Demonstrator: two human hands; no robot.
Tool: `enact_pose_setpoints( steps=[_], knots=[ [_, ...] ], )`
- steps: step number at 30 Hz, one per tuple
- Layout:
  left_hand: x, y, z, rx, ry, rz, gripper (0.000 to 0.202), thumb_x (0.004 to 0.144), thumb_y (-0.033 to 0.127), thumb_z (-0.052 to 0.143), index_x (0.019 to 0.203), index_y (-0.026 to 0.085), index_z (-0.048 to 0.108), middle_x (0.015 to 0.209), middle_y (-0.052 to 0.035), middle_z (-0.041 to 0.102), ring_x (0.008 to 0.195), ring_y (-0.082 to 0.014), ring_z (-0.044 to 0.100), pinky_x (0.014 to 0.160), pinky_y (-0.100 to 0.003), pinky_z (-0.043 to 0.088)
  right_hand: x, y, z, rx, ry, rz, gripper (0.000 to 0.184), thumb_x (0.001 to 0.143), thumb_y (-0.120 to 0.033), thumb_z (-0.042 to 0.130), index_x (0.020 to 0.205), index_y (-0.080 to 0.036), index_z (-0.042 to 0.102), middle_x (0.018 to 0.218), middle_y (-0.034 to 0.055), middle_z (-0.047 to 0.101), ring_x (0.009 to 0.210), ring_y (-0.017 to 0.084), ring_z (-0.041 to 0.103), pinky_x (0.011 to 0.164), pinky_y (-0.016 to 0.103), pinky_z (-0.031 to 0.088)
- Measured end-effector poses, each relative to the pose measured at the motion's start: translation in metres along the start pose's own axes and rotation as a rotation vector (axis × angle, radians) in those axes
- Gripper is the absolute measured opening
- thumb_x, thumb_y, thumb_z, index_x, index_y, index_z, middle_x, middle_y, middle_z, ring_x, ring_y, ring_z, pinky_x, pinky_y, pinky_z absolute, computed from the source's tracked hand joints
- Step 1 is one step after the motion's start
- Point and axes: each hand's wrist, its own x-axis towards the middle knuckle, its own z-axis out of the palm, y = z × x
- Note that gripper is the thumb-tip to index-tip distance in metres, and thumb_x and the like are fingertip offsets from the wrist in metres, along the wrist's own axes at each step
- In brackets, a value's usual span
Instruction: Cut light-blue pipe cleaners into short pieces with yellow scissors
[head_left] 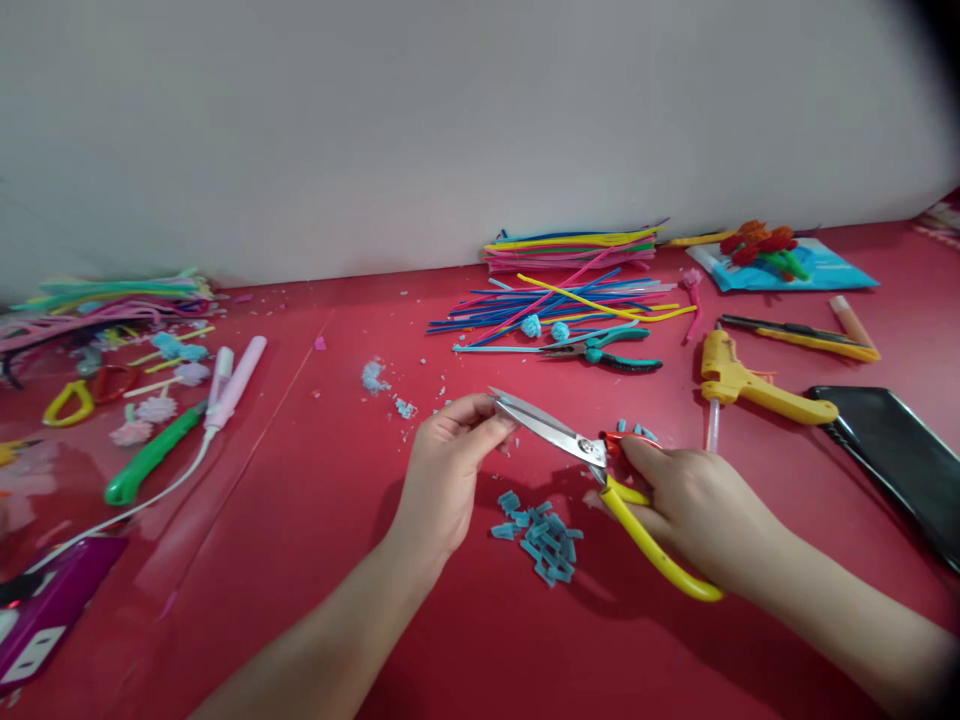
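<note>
My right hand [694, 510] is closed around the handles of a pair of scissors [551, 428], one handle yellow and the other red. The scissors point left, with their blade tips at the fingers of my left hand [442, 480]. Thumb and forefinger of that hand are pinched together there. What they hold, if anything, is too small and hidden to name. On the red table [300, 600] below the blades lies a pile of short light-blue cut pieces [550, 545]. A few more blue pieces [637, 431] lie partly behind the scissors' red handle.
Pliers [600, 350], pipe cleaners [570, 252] and two blue fuzzy balls [531, 326] lie beyond my hands. To the right are a yellow glue gun [742, 385] and a black phone-like slab [892, 450]. A corded pink tool [238, 385] and green-handled tool [150, 460] lie left.
</note>
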Motion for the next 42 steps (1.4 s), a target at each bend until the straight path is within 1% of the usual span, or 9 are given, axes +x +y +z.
enact_pose_setpoints(
  steps=[11,18,23,29,33,35,38,40,42],
  knots=[
    [0.001,-0.002,-0.001,-0.005,-0.044,-0.008,0.005,0.071,0.017,0.059,0.074,0.016,0.063,0.067,0.0012,0.054,0.062,-0.0073,0.047,0.061,-0.019,0.038,0.002,0.005,0.0,0.046,0.002,0.037,0.033,0.08,-0.051,0.035,0.067,-0.021,0.04,0.046,-0.001,0.048,0.039,0.012,0.044,0.043,0.024,0.015],
    [-0.002,-0.002,0.008,-0.006,-0.175,-0.212,0.009,0.072,0.023,0.059,0.075,0.014,0.061,0.069,-0.0024,0.059,0.06,-0.0086,0.05,0.06,-0.02,0.04,0.009,-0.006,-0.015,0.525,-0.11,0.164,0.025,0.078,-0.043,0.041,0.067,-0.021,0.042,0.051,-0.0033,0.047,0.045,0.011,0.044,0.043,0.021,0.026],
    [-0.008,-0.002,0.015,0.012,-0.319,-0.331,0.012,0.073,0.026,0.057,0.073,0.014,0.06,0.067,-0.0024,0.056,0.057,-0.0084,0.048,0.055,-0.019,0.038,0.012,-0.014,-0.023,0.991,-0.172,0.32,0.021,0.079,-0.038,0.039,0.068,-0.021,0.044,0.044,-0.0072,0.04,0.037,0.008,0.04,0.038,0.019,0.03],
    [-0.017,-0.005,0.023,0.117,-0.519,-0.365,0.012,0.073,0.024,0.056,0.068,0.014,0.06,0.062,-0.0004,0.052,0.055,-0.0078,0.045,0.053,-0.019,0.035,0.008,-0.017,-0.022,1.292,-0.229,0.227,0.017,0.078,-0.036,0.043,0.07,-0.02,0.044,0.042,-0.009,0.038,0.036,0.007,0.038,0.041,0.02,0.033],
    [-0.016,-0.006,0.024,0.227,-0.496,-0.296,0.011,0.073,0.023,0.054,0.072,0.014,0.061,0.064,-0.0006,0.054,0.057,-0.0094,0.046,0.056,-0.021,0.036,0.006,-0.016,-0.028,1.187,-0.24,0.287,0.018,0.076,-0.035,0.043,0.066,-0.02,0.043,0.043,-0.0084,0.036,0.036,0.007,0.036,0.037,0.018,0.03],
    [-0.011,-0.005,0.02,0.371,-0.402,-0.199,0.011,0.072,0.024,0.055,0.07,0.016,0.062,0.065,-0.0008,0.056,0.059,-0.0112,0.047,0.057,-0.022,0.036,0.006,-0.009,-0.031,1.049,-0.154,0.341,0.017,0.075,-0.034,0.043,0.065,-0.02,0.044,0.042,-0.0081,0.035,0.036,0.007,0.035,0.037,0.018,0.029],
    [-0.001,-0.005,0.011,0.615,-0.232,0.048,0.012,0.071,0.026,0.054,0.067,0.018,0.062,0.067,-0.0008,0.058,0.064,-0.014,0.05,0.061,-0.023,0.037,0.009,0.012,-0.03,0.771,0.012,0.383,0.013,0.072,-0.032,0.046,0.068,-0.019,0.048,0.046,-0.0061,0.039,0.04,0.008,0.038,0.039,0.019,0.029],
    [0.005,-0.007,0.004,0.687,-0.163,0.145,0.018,0.074,0.03,0.051,0.067,0.019,0.063,0.069,-0.0019,0.059,0.067,-0.0154,0.052,0.064,-0.024,0.037,0.012,0.026,-0.027,0.552,0.012,0.358,0.016,0.072,-0.033,0.046,0.065,-0.019,0.048,0.05,-0.0032,0.045,0.044,0.009,0.041,0.04,0.02,0.027],
    [0.009,-0.009,-0.002,0.723,-0.134,0.159,0.025,0.077,0.034,0.046,0.067,0.019,0.062,0.069,-0.0028,0.06,0.065,-0.0156,0.053,0.062,-0.024,0.037,0.013,0.036,-0.022,0.406,-0.026,0.33,0.02,0.075,-0.034,0.043,0.063,-0.019,0.048,0.051,-0.0013,0.048,0.045,0.01,0.042,0.041,0.02,0.026]
  ],
)
